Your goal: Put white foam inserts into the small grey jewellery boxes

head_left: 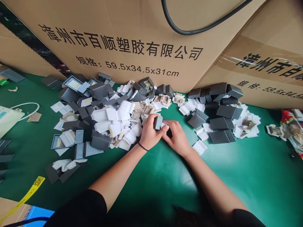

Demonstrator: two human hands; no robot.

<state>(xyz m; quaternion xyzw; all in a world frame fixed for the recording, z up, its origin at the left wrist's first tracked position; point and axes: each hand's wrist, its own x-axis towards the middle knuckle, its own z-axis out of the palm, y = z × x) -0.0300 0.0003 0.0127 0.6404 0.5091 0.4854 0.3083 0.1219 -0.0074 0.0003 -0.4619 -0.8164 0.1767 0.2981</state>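
My left hand (148, 134) is closed round a small dark grey box (158, 122), held upright just above the green table (151, 176). My right hand (176, 136) is curled beside it, fingers bent over a white insert and a dark piece that I cannot make out. A black band sits on my left wrist. Both hands meet at the near edge of a heap of grey boxes and white inserts (111, 119).
A second pile of grey boxes (221, 116) lies to the right. Large cardboard cartons (132, 41) wall off the back, with a black cable (189, 30) across them. A white device with a cord (9, 115) sits at left; a yellow strip (30, 189) lies near left.
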